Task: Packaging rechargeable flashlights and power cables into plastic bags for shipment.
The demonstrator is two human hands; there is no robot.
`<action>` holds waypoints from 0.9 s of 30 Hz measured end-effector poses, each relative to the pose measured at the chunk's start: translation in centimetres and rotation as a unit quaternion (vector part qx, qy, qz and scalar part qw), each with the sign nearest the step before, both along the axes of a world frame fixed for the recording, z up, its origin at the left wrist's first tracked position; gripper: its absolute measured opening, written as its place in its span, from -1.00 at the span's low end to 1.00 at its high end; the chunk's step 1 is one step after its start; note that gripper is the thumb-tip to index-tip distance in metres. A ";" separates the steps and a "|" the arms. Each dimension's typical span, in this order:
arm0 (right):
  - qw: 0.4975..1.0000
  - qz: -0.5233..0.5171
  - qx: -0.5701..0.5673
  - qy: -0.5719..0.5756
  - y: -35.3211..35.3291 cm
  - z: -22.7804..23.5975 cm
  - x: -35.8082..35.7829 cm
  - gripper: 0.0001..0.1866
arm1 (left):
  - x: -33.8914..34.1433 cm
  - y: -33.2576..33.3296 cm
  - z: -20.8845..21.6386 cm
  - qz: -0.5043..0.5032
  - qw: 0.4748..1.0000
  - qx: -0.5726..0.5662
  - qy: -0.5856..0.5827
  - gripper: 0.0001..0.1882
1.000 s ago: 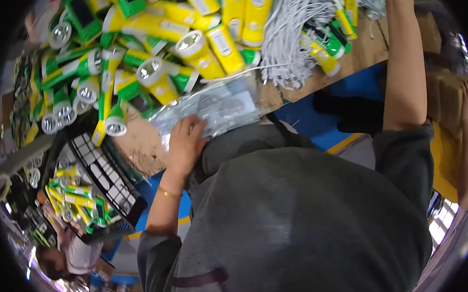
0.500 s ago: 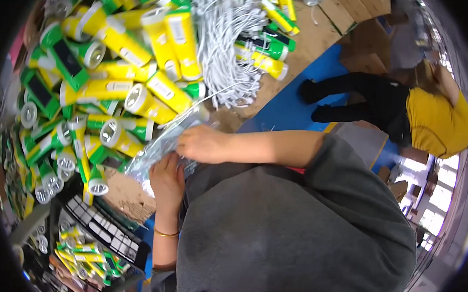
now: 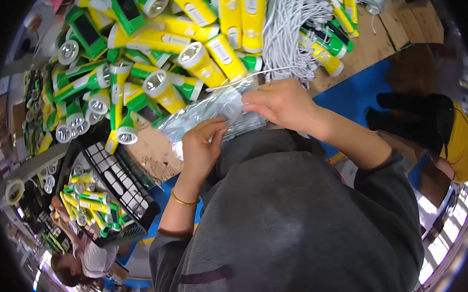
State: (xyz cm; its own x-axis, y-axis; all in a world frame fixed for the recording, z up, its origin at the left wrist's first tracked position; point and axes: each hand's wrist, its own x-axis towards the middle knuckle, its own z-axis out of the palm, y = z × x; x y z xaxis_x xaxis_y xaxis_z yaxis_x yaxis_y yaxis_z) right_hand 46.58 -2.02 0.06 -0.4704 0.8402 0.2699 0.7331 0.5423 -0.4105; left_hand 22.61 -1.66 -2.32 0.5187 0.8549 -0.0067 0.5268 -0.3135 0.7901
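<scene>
A stack of clear plastic bags (image 3: 190, 115) lies at the table's near edge, right in front of my body. My right hand (image 3: 287, 105) pinches the bags at their right end between thumb and fingers. Close beside it, my left hand (image 3: 202, 147) is closed with thumb and forefinger on the film at the near side. Just beyond the bags is a heap of yellow, green and white flashlights (image 3: 204, 65), some with dark panels. A bundle of white cables (image 3: 291, 34) lies past my right hand, and one strand reaches over the bags' far edge.
A black plastic crate (image 3: 122, 175) with more flashlights stands at the lower left. Folded cardboard (image 3: 415, 23) lies on the table at the far right. One person in a yellow top (image 3: 462, 150) is to the right, another in a light top (image 3: 94, 259) at lower left.
My view has shifted, so the table contents appear further right and higher. Both hands stay at the bags; the right has moved from the bags' middle toward their right end.
</scene>
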 end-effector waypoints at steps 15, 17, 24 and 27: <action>0.948 0.053 -0.141 0.280 -2.2 2.2 -2.1 -0.89 | -2.1 -1.3 1.1 0.183 0.981 -0.064 0.029 -0.89; 0.964 0.028 -0.084 0.251 -2.3 2.1 -0.8 -0.88 | -4.0 -1.2 0.9 0.164 0.983 0.045 0.065 -0.86; 0.891 -0.253 -0.325 0.192 1.3 -0.9 1.9 -0.78 | -7.3 -3.6 -0.4 0.313 0.948 -0.034 0.038 -0.88; 0.937 -0.245 -0.180 0.172 5.9 -5.3 0.1 -0.60 | -6.0 -3.2 1.3 0.211 0.972 0.021 0.099 -0.81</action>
State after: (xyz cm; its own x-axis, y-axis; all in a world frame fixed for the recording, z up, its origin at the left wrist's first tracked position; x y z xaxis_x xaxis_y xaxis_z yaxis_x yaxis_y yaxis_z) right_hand 46.67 3.89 -5.21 0.0589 0.9982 -0.0077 0.6485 -0.0441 -0.7599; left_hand 16.58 -4.88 -1.05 0.1136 0.9930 -0.0318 0.7562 -0.0656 0.6511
